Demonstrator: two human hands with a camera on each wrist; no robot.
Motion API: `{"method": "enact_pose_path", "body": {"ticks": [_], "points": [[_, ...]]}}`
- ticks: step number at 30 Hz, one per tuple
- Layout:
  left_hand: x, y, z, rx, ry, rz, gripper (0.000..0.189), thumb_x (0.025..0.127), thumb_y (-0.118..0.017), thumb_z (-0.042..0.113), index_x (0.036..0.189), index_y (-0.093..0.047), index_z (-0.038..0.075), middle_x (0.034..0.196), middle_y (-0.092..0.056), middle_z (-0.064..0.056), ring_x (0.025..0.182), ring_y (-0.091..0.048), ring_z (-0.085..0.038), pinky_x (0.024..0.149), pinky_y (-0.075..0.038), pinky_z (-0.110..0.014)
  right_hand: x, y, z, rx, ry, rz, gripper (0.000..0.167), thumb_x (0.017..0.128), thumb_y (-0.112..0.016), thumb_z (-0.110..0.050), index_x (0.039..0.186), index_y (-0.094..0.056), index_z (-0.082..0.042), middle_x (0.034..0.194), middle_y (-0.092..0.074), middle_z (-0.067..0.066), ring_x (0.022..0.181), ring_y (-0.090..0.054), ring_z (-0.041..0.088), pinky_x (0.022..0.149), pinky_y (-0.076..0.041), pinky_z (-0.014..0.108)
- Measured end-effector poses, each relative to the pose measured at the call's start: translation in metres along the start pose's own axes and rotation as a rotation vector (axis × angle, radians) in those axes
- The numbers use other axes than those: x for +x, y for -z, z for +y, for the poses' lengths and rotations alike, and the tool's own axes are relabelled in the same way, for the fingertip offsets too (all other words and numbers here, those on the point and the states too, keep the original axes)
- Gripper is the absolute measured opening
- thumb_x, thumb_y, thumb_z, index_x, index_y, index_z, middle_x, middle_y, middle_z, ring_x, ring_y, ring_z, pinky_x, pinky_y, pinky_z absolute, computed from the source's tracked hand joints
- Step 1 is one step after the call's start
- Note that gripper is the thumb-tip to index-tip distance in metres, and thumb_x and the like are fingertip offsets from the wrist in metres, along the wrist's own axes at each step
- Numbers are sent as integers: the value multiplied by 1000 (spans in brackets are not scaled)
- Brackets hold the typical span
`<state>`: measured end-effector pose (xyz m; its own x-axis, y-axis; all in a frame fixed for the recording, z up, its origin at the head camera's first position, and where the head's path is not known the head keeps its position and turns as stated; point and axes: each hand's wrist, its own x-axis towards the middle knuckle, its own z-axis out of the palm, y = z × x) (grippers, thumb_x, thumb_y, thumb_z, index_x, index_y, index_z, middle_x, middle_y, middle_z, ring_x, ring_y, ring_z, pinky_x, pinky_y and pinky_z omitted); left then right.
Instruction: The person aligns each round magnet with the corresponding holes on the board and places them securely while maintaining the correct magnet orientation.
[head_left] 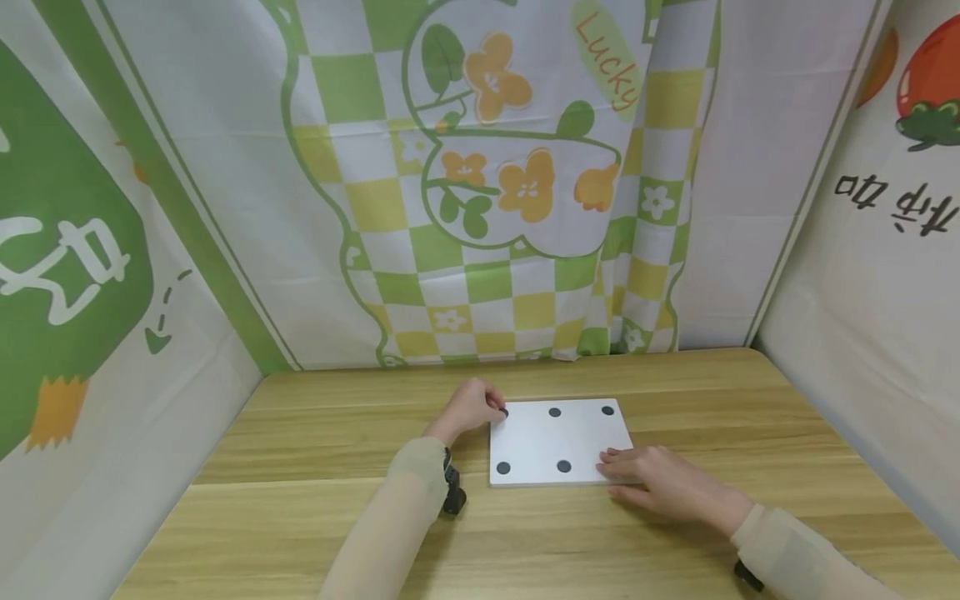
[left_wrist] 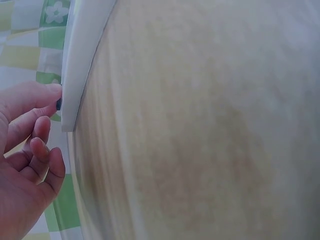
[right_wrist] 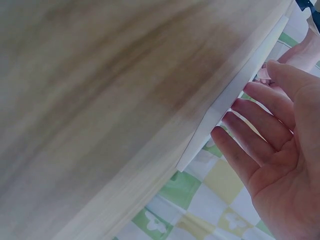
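Note:
A white rectangular board [head_left: 528,442] lies flat on the wooden table, with black round discs on its face. At its far left corner, my left hand [head_left: 474,406] pinches one black disc [head_left: 505,412] between thumb and index finger. The left wrist view shows a dark sliver of that disc [left_wrist: 58,104] under the fingertips, right at the board's surface. My right hand [head_left: 660,482] rests with relaxed, extended fingers on the near right corner, covering that part of the board. In the right wrist view its fingertips [right_wrist: 218,134] are along the board's edge.
Other discs sit along the far edge, in the middle [head_left: 555,412] and at the right [head_left: 607,410], and along the near edge, at the left [head_left: 503,468] and in the middle [head_left: 564,467]. A patterned curtain [head_left: 495,283] hangs behind the table [head_left: 337,517].

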<state>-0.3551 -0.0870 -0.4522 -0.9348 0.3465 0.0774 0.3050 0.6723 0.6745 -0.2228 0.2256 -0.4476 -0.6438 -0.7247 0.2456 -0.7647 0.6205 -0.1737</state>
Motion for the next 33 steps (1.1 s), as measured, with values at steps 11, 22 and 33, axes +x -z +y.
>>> {"method": "enact_pose_path", "body": {"ticks": [11, 22, 33], "points": [[-1, 1, 5, -8, 14, -6, 11, 73, -76, 4, 82, -70, 3, 74, -64, -2, 66, -54, -11, 58, -45, -20, 0, 1, 0, -1, -2, -2, 33, 91, -63, -24, 118, -66, -6, 122, -65, 11, 111, -63, 25, 92, -53, 45], [-3, 2, 5, -41, 6, 3, 9, 74, -76, 4, 82, -71, 4, 74, -65, -2, 66, -54, -12, 58, -46, -21, 0, 2, 0, 3, -11, -6, 33, 91, -63, -24, 118, -67, -6, 121, -65, 12, 111, -63, 25, 91, -53, 44], [-1, 1, 1, -39, -1, 7, 13, 74, -76, 3, 85, -71, 4, 76, -62, -3, 69, -53, -13, 58, -45, -22, 0, 2, 0, 11, -9, -4, 33, 91, -63, -24, 118, -66, -6, 122, -65, 11, 112, -63, 25, 92, -53, 44]]}}
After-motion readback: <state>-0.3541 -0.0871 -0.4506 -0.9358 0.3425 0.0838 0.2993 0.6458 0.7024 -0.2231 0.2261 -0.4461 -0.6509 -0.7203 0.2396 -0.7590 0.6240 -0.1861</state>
